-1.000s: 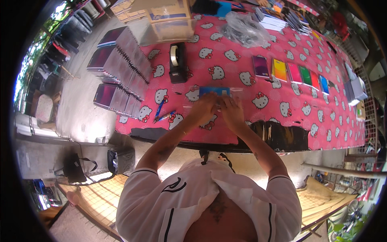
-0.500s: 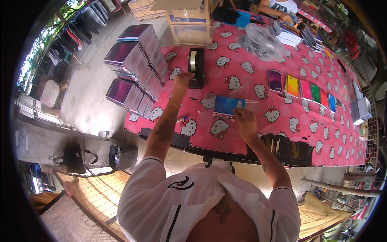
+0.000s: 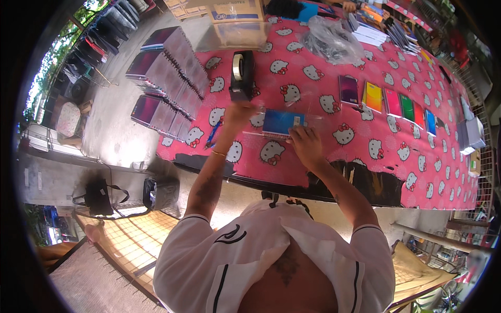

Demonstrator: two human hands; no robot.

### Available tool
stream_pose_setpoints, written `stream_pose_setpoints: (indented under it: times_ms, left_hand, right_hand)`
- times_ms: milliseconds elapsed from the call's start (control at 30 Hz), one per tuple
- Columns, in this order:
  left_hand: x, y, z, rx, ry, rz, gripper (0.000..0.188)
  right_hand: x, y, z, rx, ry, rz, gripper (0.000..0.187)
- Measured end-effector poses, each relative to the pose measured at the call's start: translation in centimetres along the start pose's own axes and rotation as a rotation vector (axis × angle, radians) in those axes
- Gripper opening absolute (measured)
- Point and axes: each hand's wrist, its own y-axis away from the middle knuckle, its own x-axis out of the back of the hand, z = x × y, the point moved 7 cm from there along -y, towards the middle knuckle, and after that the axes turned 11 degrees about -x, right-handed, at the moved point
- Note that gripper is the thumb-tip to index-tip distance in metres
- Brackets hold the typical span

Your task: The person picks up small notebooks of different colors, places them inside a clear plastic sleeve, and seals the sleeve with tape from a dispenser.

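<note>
A blue spiral notebook (image 3: 279, 122) lies on the pink table in a clear plastic sleeve, its coil along the near edge. My right hand (image 3: 308, 147) grips its near right corner with bent fingers. My left hand (image 3: 240, 116) is just left of the notebook, fingers drawn together and smeared by motion. Whatever it may hold is too small to make out. Beyond that hand stands a black tape dispenser (image 3: 249, 78) with a roll of clear tape (image 3: 237, 68). A blue pen (image 3: 213, 133) rests left of my left forearm.
Tall stacks of spiral notebooks (image 3: 151, 65) stand at the table's left. A row of colourful notebooks (image 3: 392, 101) lies to the right. Farther back are a crumpled clear plastic bag (image 3: 334, 41), a cardboard box (image 3: 237, 13) and another person's hand (image 3: 349, 7) by more notebooks.
My left hand has come away from the tape dispenser toward the notebook's left side. My right hand stays at the notebook's corner. The whole view has shifted slightly.
</note>
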Motion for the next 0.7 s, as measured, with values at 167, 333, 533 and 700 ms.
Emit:
stream_pose_setpoints:
  times_ms: [167, 333, 533, 700]
  left_hand:
    - [-8.8, 1.7, 4.2, -0.034, -0.388, -0.237, 0.03]
    - [-9.0, 2.5, 3.1, -0.062, -0.678, -0.416, 0.041]
    - [-7.8, 7.1, 7.8, -0.458, -0.686, -0.202, 0.04]
    - [-9.4, 8.4, 10.8, -0.871, -0.431, 0.106, 0.027]
  right_hand:
    - [-0.3, 0.2, 0.1, 0.0, -0.041, 0.003, 0.042]
    - [0.3, 0.0, 0.2, -0.017, -0.038, -0.005, 0.047]
    - [-0.7, -2.6, 1.7, -0.045, -0.143, -0.125, 0.047]
    - [-5.9, -9.1, 9.8, -0.295, -0.74, -0.775, 0.064]
